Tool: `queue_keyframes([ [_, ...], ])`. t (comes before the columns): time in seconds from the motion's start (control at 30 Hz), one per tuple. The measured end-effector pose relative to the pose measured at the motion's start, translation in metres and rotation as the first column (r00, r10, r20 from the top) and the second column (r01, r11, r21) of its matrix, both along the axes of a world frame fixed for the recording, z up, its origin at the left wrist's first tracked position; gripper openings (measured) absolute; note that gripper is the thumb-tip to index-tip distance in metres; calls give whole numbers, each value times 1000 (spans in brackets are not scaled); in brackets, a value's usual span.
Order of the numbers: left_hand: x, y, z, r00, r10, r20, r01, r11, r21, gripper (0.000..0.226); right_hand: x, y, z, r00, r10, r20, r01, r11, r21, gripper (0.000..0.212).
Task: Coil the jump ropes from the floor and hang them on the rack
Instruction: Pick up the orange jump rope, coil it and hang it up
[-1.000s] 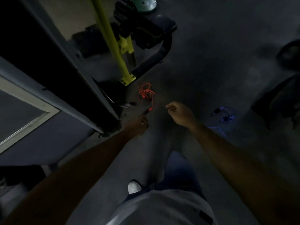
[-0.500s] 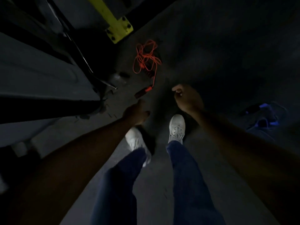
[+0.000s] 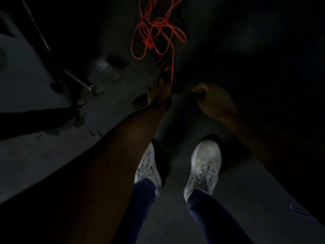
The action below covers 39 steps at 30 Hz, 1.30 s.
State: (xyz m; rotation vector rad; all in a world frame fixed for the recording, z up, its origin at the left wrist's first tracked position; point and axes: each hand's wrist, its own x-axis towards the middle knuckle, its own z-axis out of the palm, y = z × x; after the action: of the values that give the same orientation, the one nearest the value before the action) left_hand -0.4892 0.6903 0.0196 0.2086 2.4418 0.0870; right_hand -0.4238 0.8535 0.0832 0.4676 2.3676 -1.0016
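An orange jump rope (image 3: 158, 29) lies in a loose tangle on the dark floor at the top centre. One of its black handles with orange rings (image 3: 161, 61) lies just below the tangle. A single orange strand runs down to my left hand (image 3: 159, 94), which is closed around the rope's other dark handle (image 3: 139, 102); the handle's end sticks out to the left of the hand. My right hand (image 3: 215, 101) hovers to the right of it with fingers curled, and I see nothing in it. The light is very dim.
A dark machine frame with a metal bar (image 3: 58, 67) fills the upper left. My two white shoes (image 3: 204, 166) stand right below my hands. A bit of blue rope (image 3: 299, 213) shows on the floor at the lower right.
I have bent lower, so the orange rope looks larger and nearer. My left hand has gone forward onto the rope's near handle. My right hand stays curled beside it.
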Motion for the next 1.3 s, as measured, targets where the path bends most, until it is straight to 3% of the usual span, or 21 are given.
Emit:
queue_keyframes([
  [0.07,3,-7,9,994,91,63,-97,991,95,32,3,-1,11,999,-14,37,14,1000,-3,29],
  [0.17,15,-24,49,930,290,224,-346,897,274,47,7,-6,52,1000,-18,3,18,1000,-6,30],
  [0.23,29,-33,103,844,428,324,-528,767,364,28,9,-17,94,996,22,-85,-22,1000,-1,36],
  [0.3,44,-38,178,750,508,424,-661,607,441,17,12,-32,143,970,191,-147,-184,981,57,53],
  [0.4,70,-59,310,725,495,478,-688,488,538,25,20,-57,225,884,443,-149,-433,896,98,72],
  [0.5,98,-91,444,711,483,512,-697,391,601,26,39,-85,315,816,536,-216,-539,841,50,45],
  [0.6,127,-127,556,701,477,531,-703,333,629,22,63,-111,410,856,449,-254,-470,882,-23,37],
  [0.7,167,-175,641,678,486,552,-706,218,674,25,90,-135,488,877,356,-323,-392,919,-51,29],
  [0.87,248,-249,714,668,426,610,-718,154,679,22,145,-206,592,822,274,-500,-372,922,-106,23],
  [1.0,299,-300,748,745,352,567,-634,108,766,31,199,-269,641,749,315,-583,-414,910,-40,32],
  [1.17,380,-366,791,764,193,616,-628,5,778,36,277,-336,711,693,301,-655,-469,879,-93,30],
  [1.23,414,-387,812,785,145,602,-605,-31,796,34,308,-357,733,712,228,-664,-432,888,-159,29],
  [1.3,445,-402,833,791,100,604,-593,-117,797,32,344,-376,740,794,99,-600,-343,887,-308,21],
])
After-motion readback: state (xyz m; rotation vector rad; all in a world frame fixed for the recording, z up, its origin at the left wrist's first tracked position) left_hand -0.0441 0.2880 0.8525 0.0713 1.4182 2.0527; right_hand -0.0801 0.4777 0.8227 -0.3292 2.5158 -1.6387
